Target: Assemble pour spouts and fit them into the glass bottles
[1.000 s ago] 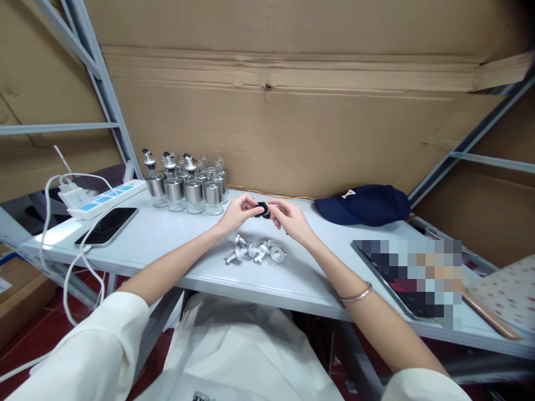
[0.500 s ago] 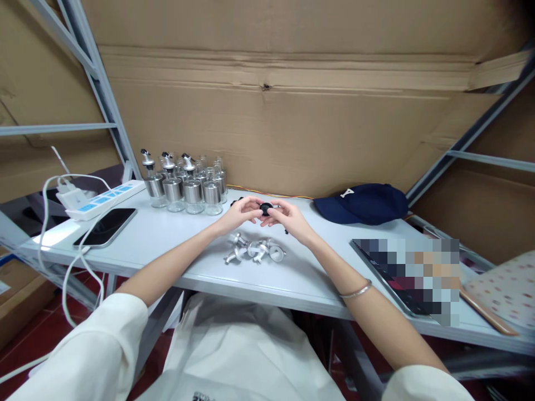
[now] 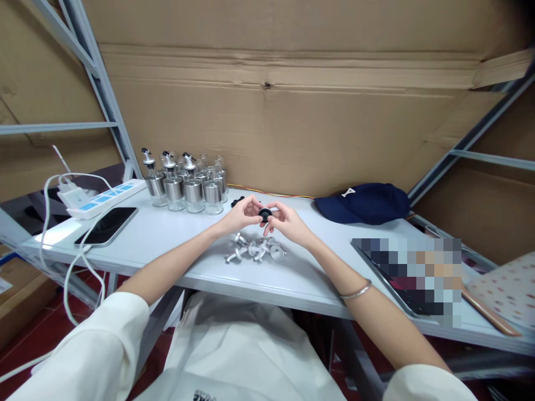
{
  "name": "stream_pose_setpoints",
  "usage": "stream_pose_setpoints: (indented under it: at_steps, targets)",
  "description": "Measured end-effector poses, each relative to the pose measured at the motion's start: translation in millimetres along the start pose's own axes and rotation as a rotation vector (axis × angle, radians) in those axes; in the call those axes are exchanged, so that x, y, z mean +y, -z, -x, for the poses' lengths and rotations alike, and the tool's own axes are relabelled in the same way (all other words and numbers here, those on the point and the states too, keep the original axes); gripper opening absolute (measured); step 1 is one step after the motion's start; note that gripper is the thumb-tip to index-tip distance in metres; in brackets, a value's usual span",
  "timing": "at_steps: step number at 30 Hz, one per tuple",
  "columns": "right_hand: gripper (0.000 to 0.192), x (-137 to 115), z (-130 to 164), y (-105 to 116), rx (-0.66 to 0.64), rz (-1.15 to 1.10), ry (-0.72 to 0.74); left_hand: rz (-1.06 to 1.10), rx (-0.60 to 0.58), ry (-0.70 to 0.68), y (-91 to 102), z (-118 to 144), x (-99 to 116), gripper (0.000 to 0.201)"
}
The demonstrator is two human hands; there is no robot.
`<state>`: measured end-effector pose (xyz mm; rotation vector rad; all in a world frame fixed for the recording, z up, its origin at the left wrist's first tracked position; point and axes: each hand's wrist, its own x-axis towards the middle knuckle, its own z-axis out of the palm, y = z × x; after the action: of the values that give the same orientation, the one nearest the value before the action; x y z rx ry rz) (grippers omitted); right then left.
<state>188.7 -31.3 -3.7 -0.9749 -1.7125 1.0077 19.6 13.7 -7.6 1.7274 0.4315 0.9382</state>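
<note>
Between the fingertips of my left hand and my right hand is a small round black stopper, its round face turned toward me. Both hands are closed on it, one from each side, above the table. Just below them lie several silver pourer spouts in a loose heap. Small black parts sit behind my left hand, partly hidden by it. To the left stand several glass oil bottles with steel bands; three at the front carry pourer tops with black tips.
On the left of the grey table are a phone, a power strip and white cables. A navy cap lies at the back right, with a blurred flat item in front. Cardboard walls the back.
The black stopper has tilted in my fingers, so its round face shows more toward me. Both hands have shifted slightly downward; more of the black parts behind my left hand shows.
</note>
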Motion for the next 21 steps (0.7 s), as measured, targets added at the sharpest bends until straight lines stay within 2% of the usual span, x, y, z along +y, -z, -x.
stream_pose_setpoints:
  at_steps: [7, 16, 19, 21]
  targets:
    - [0.018, -0.2, 2.4, -0.6, -0.046, 0.091, 0.028, 0.033, -0.011, -0.001, -3.2, 0.5, 3.0, 0.037]
    - [0.019, 4.5, 1.2, -1.7, -0.044, 0.140, 0.057, -0.080, 0.023, -0.006, -3.5, 0.6, -0.1, 0.033]
    - [0.023, 7.4, -1.2, 1.2, -0.080, 0.125, 0.076, -0.155, 0.069, -0.022, -2.8, 1.0, 0.1, 0.034]
    - [0.026, 8.8, -3.2, 4.5, -0.055, 0.193, 0.120, -0.191, 0.118, -0.054, -1.4, 0.6, 0.1, 0.035]
